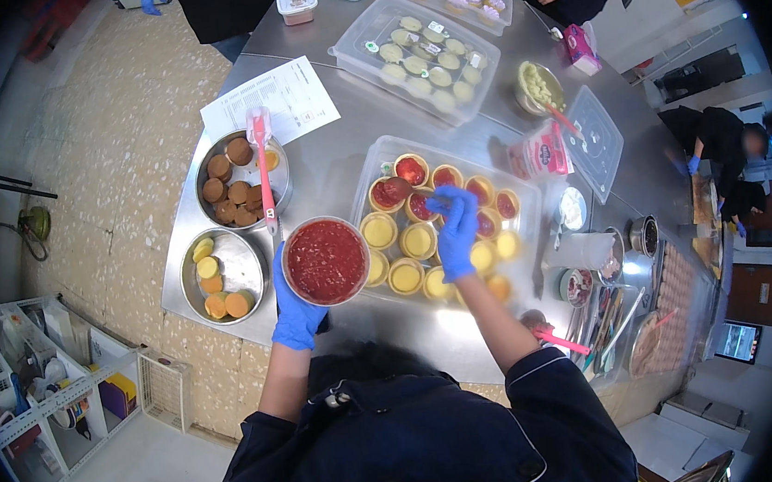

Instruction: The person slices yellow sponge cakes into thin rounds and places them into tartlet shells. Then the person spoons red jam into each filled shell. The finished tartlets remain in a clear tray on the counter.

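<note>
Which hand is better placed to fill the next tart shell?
Right hand: it holds the spoon over the tray of tarts. The left hand is holding the bowl of red filling.

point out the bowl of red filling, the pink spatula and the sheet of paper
bowl of red filling (326,262), head view, middle of the red surface
pink spatula (262,165), head view, on its handle
sheet of paper (284,97), head view, its centre
</note>
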`<state>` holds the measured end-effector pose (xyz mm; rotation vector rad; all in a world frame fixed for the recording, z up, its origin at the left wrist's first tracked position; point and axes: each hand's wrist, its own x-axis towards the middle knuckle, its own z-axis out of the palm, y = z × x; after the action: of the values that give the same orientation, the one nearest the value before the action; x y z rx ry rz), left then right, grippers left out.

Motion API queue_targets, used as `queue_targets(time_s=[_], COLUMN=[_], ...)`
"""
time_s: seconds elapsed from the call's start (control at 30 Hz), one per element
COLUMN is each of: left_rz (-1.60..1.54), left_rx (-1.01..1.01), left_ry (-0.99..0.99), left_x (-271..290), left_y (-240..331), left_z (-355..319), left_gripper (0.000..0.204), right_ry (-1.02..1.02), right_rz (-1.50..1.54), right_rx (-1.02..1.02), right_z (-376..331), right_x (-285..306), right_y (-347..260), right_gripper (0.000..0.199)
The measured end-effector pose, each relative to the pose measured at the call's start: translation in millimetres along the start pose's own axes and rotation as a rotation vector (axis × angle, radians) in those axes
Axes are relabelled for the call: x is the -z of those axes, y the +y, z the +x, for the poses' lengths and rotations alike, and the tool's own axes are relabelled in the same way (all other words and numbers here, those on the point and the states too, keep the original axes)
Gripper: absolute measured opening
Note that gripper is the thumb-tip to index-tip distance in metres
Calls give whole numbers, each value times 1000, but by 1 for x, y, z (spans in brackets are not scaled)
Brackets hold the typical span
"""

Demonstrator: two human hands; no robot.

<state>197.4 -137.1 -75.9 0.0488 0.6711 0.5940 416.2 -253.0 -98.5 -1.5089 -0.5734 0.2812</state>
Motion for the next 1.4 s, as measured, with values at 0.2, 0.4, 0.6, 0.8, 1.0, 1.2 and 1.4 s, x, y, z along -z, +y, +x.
queue_targets(time_s=[0.2,0.4,0.6,0.8,1.0,1.2,1.4], left_rz=[5,8,-19,-19,-7,15,3], left_rx=[8,16,31,16,27,8,15], left_ry=[-30,-39,-19,-24,-31,-35,-31], left_x=[-1,-4,-4,-1,2,2,0], left_y=[0,0,0,2,3,2,1], left_z=[0,-3,-4,-5,-2,-2,-2], left_gripper=[42,45,45,44,43,43,43], right_ry=[21,-65,30,-21,-345,-635,-834], right_rz=[80,-67,-67,18,21,-37,-131], right_rx=[-51,-3,-49,-103,-226,-147,-8], right_z=[-14,-15,2,36,69,97,97], right_x=[-10,-12,-11,-13,-11,-19,-33], right_y=[8,7,-5,2,0,-19,-41], right_gripper=[12,9,8,14,20,15,10])
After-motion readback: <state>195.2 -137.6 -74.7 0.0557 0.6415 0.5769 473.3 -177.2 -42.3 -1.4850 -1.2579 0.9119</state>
